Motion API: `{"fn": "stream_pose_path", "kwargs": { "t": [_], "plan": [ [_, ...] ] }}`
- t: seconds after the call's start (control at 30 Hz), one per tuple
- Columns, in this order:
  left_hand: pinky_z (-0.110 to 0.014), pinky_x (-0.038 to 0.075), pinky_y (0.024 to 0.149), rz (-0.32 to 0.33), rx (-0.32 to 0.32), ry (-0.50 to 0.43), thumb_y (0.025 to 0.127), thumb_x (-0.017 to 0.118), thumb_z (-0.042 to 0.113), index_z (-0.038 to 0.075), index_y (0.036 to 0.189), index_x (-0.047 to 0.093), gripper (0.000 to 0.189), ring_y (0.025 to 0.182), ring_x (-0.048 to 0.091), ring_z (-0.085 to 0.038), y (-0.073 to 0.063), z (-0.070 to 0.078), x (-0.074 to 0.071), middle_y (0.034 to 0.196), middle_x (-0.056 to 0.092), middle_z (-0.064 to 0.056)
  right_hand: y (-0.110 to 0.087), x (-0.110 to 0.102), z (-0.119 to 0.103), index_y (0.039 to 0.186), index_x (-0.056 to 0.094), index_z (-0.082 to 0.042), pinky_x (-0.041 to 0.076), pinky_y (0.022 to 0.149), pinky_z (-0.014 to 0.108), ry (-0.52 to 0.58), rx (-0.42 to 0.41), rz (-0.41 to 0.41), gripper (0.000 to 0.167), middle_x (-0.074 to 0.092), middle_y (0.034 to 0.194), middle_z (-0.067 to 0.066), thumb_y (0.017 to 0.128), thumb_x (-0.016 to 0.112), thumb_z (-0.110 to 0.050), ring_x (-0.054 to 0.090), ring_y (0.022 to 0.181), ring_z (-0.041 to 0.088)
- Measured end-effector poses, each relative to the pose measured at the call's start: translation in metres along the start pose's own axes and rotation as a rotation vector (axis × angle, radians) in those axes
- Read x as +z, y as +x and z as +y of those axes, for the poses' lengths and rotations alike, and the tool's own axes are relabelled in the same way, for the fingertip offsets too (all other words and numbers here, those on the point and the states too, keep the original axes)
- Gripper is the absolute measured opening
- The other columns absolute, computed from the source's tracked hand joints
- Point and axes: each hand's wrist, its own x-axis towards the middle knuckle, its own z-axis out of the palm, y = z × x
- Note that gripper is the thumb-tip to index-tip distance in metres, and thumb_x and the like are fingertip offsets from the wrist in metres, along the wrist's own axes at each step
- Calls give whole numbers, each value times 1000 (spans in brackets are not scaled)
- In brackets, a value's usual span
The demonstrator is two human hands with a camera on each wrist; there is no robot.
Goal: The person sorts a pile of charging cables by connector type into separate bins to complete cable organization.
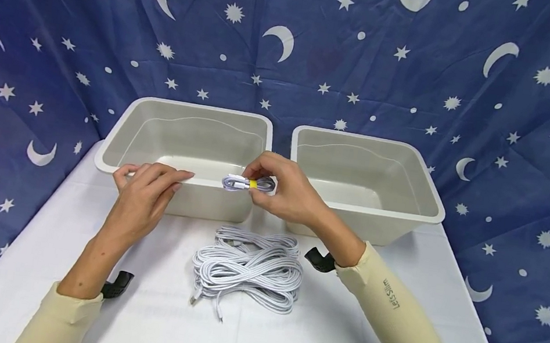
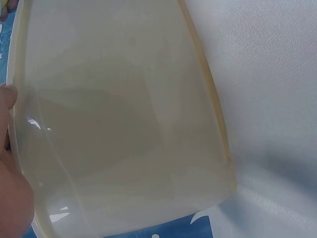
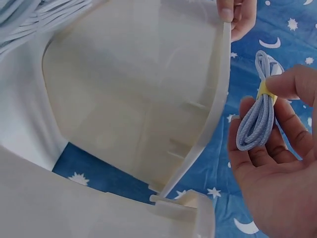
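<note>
Left hand [image 1: 143,197] grips beige plastic bin [image 1: 202,201]; right hand [image 1: 290,190] pinches yellow-banded grey cable coil [image 3: 258,123], unplaced. White cables [image 1: 252,269] (heaped) remain.

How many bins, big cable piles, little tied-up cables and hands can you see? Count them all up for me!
Bins: 2 (left bin and right bin)
Big cable piles: 1 (white cable pile)
Little tied-up cables: 1 (little tied-up cable)
Hands: 2 (left hand and right hand)
Total: 6
</note>
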Motion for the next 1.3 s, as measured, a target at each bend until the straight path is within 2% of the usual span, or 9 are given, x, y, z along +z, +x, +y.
{"fn": "stream_pose_path", "kwargs": {
  "t": [0.13, 0.37, 0.67, 0.8, 0.9, 1.1, 1.3],
  "plan": [
    [-62, 21, 100, 12, 6, -13, 99, 71, 1, 22, 127, 77, 36, 99, 62, -27, -1, -1, 2, 107, 69, -1, 4, 2, 6, 105, 74, -7, 57, 91, 32, 10, 27, 14, 27, 70, 104, 3, 82, 73, 8, 68, 95, 15],
    [-61, 20, 101, -21, -3, 13, 103, 68, 6, 23, 129, 76, 33, 101, 61, -26, -4, -1, 3, 109, 68, -1, 11, 5, 15, 105, 74, -7, 57, 92, 31, 5, 63, 30, 26, 70, 105, 2, 83, 73, 6, 68, 96, 15],
    [-61, 21, 101, 17, -2, -25, 98, 72, -1, 22, 128, 77, 38, 98, 61, -26, -1, 1, 2, 106, 70, -2, 24, 9, 19, 106, 75, -7, 56, 92, 28, -34, 75, 56, 23, 71, 107, 1, 85, 75, 3, 69, 97, 13],
    [-60, 21, 102, -4, -11, -6, 101, 70, 3, 22, 129, 77, 35, 100, 61, -25, -1, 0, 0, 107, 69, -1, 28, 13, 19, 107, 75, -7, 57, 92, 27, -29, 91, 47, 24, 71, 108, 2, 85, 76, 3, 69, 97, 13],
    [-59, 20, 103, -22, -14, 2, 102, 69, 5, 23, 130, 76, 34, 102, 61, -25, -1, 0, -1, 109, 69, -1, 30, 15, 21, 107, 75, -7, 56, 91, 27, -41, 98, 45, 24, 71, 108, 2, 85, 77, 3, 69, 97, 13],
    [-59, 21, 102, -1, -2, -10, 101, 70, 1, 22, 129, 77, 36, 101, 62, -26, 0, 1, -1, 108, 70, -1, 29, 17, 22, 106, 75, -7, 55, 90, 27, -58, 93, 39, 22, 71, 105, 1, 85, 76, 1, 67, 96, 13],
    [-59, 21, 102, -3, 9, -2, 101, 69, 2, 22, 130, 76, 36, 102, 62, -25, 0, 0, -1, 109, 70, 0, 26, 18, 25, 106, 75, -9, 55, 89, 30, -84, 79, 53, 21, 71, 104, 1, 87, 76, -2, 68, 98, 18]
  ]
}}
